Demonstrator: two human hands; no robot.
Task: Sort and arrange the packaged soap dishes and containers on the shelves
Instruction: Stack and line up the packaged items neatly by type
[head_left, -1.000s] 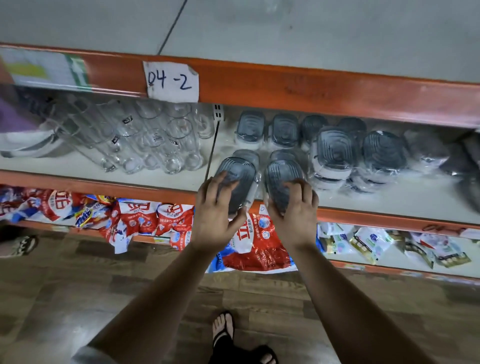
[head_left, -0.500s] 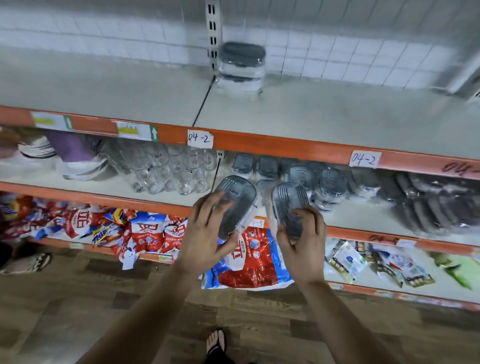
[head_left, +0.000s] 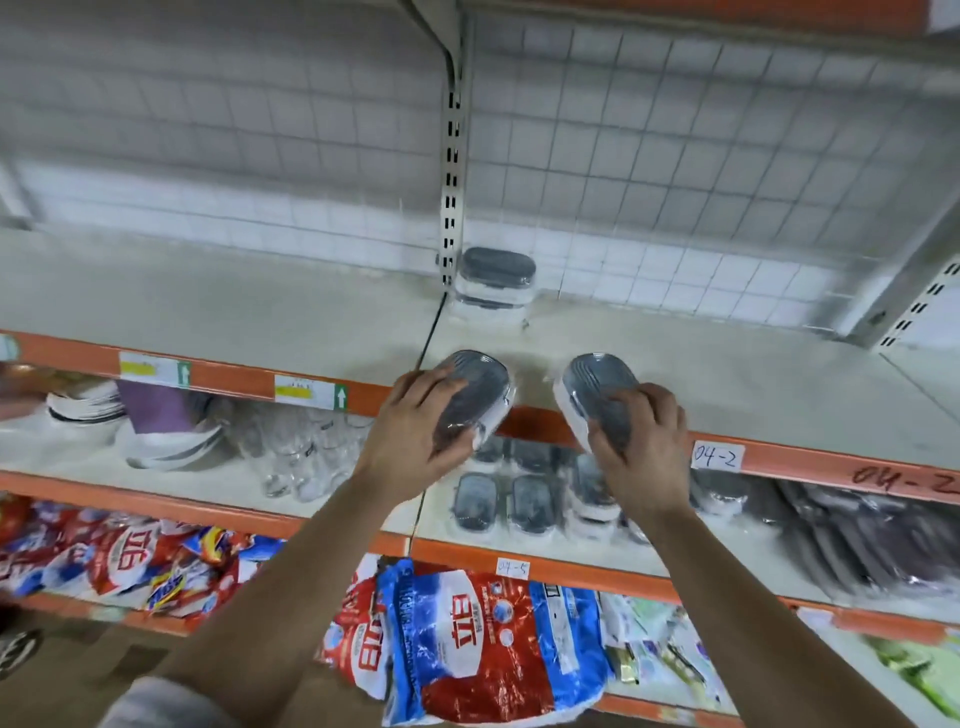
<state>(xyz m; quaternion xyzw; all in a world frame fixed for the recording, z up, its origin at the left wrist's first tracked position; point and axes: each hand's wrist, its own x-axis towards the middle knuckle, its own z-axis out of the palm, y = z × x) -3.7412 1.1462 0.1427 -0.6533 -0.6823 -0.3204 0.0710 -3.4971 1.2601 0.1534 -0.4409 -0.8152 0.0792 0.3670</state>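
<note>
Grey wrapped soap dishes (head_left: 475, 395), gripped singly by the left hand (head_left: 415, 431) and right hand (head_left: 644, 447), are now raised from middle shelf (head_left: 727, 551) to upper shelf (head_left: 727, 374); placement is judged imminent.

Left hand (head_left: 415, 431): risen from the front edge of the middle shelf (head_left: 727, 551), now below its fingers (head_left: 441, 387), to the orange lip of the upper shelf (head_left: 727, 384).
Right hand (head_left: 641, 447): risen alongside, to the same height.
Left soap dish (head_left: 478, 387): a second ago resting on the middle shelf; now carried clear, with the end beyond the fingers over the upper shelf board.
Right soap dish (head_left: 597, 384): lifted likewise; the gap between the two dishes appears wider.
Stacked containers (head_left: 496, 283): formerly out of view, now straight beyond the fingertips.
Wire-grid back panel (head_left: 675, 156): newly in view above the fingers, as the camera has tilted upward.
</note>
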